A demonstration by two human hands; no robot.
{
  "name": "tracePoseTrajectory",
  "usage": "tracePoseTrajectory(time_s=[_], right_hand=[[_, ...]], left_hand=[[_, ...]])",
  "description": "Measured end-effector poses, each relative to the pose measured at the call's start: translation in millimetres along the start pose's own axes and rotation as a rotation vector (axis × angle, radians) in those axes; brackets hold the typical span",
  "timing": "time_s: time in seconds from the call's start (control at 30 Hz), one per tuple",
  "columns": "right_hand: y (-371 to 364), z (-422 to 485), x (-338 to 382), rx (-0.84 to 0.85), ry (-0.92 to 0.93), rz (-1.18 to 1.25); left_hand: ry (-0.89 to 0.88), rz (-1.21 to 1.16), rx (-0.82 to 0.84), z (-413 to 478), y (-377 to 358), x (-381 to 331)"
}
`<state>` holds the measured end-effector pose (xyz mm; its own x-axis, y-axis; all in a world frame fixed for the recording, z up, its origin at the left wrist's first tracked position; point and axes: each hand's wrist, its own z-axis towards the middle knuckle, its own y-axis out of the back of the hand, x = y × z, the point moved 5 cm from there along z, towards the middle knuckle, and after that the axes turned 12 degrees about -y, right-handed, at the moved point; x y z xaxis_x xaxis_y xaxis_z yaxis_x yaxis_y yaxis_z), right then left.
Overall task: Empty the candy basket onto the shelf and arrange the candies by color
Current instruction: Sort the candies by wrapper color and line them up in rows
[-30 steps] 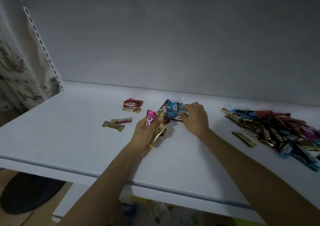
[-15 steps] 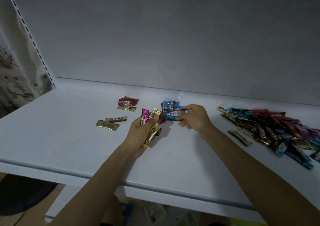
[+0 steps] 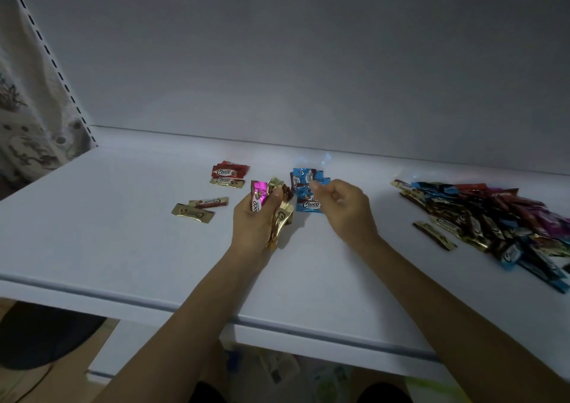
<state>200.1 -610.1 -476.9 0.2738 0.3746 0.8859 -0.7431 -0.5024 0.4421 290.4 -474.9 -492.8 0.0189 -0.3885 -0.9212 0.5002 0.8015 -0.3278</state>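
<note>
The right hand (image 3: 342, 209) has lifted its fingers off the blue pile (image 3: 308, 205), where it was pressing a second ago. The blue candies now lie together on the shelf (image 3: 108, 217). Its fingers are curled just beside that pile, and I cannot tell if they pinch anything. Just left of the blue pile, the left hand (image 3: 256, 226) grips a bunch of candies (image 3: 282, 217) — pink, gold and brown. Further left lie the red pile (image 3: 229, 171) and the gold candies (image 3: 192, 213). Well to the right of the blue pile sits the big mixed heap (image 3: 493, 217) — so lots of sorting is left.
</note>
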Motion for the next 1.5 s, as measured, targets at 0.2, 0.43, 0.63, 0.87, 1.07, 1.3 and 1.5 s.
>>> tracePoseTrajectory(time_s=[0.2,0.43,0.63,0.87,1.07,1.3,1.5], right_hand=[[-29,-38,20,0.334,-0.090,0.197],[-43,-37,39,0.443,-0.132,0.355],[-86,-35,75,0.499,-0.004,0.335],[-160,-16,63,0.414,0.016,-0.115],[-175,-21,75,0.197,0.280,-0.435],[-191,-23,75,0.184,0.313,-0.513],[-172,-15,88,0.130,0.186,-0.121]], left_hand=[[0.036,-0.197,-0.052,5,-6,6],[0.229,-0.374,-0.159,9,6,9],[-0.010,-0.208,-0.361,16,70,-42],[0.007,-0.071,-0.367,-8,141,-66],[0.033,-0.003,-0.337,-18,163,-56],[0.039,-0.146,-0.508,-14,163,-50],[0.114,-0.352,-0.567,2,151,-46]])
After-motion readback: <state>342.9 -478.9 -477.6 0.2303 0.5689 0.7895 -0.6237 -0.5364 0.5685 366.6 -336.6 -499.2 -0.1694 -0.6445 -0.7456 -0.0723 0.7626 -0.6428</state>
